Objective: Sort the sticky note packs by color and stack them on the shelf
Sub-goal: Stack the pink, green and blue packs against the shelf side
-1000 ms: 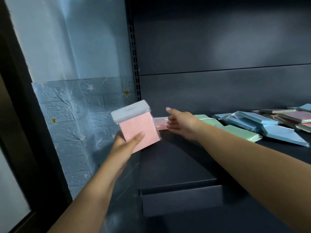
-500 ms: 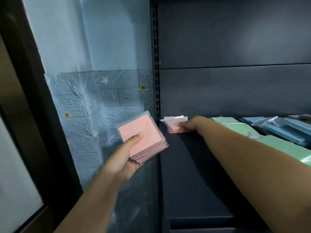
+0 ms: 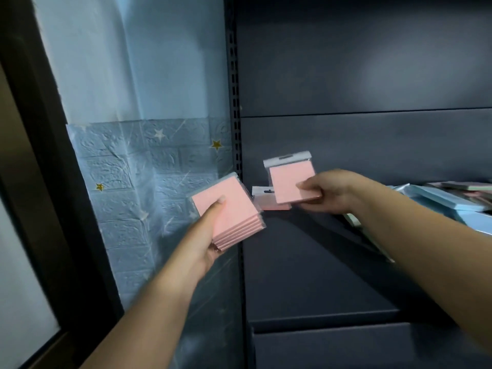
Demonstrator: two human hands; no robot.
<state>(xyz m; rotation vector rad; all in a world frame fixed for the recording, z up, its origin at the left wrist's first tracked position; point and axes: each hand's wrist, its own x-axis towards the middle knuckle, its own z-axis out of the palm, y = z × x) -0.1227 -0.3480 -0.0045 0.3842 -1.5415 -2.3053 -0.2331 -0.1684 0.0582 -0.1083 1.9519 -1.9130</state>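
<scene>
Dark metal shelf (image 3: pixel 306 262) is standing beside star-patterned blue wallpaper (image 3: pixel 138 177). Left hand (image 3: pixel 205 235) is gripping a stack of pink packs (image 3: pixel 229 211), thumb on top. Right hand (image 3: pixel 327 193) is pinching one pink pack (image 3: pixel 290 182) above another pink pack (image 3: pixel 266 201) lying at the shelf's left end; blue packs (image 3: pixel 447 201) are lying jumbled at the right.

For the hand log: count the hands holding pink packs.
2. The left hand grips a stack of pink packs; the right hand pinches a single pink pack above the shelf.

left hand (image 3: pixel 205 235): bare, no rings | right hand (image 3: pixel 327 193): bare | forearms: bare, sleeveless in view
</scene>
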